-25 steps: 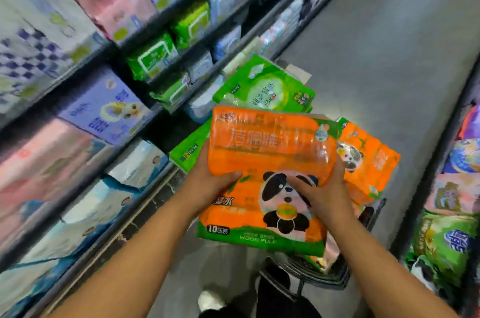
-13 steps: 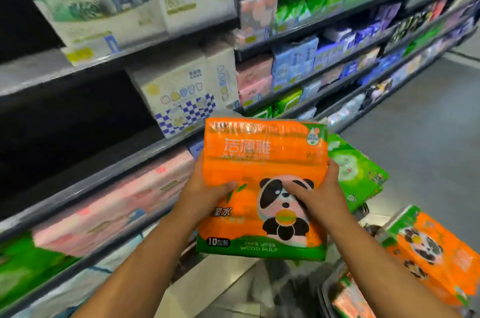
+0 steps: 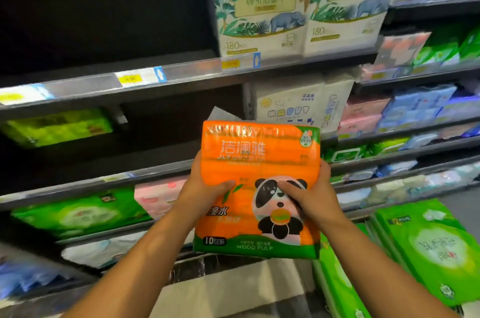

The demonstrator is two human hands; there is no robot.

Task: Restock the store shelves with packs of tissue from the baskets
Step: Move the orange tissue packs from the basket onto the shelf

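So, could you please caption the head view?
The left hand and right hand hold an orange tissue pack before store shelves.

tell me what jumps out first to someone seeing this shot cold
The bright orange tissue pack with a panda on it sits dead centre, gripped at its sides by the left hand and the right hand. Above it, on the upper shelf, stand white packs printed with an elephant. Vivid green tissue packs lie at lower right.

The upper-left shelf bay (image 3: 104,5) is left in deep shadow. Glare is seen on the wrap of the orange pack (image 3: 259,161). Edges are blurred and bent.
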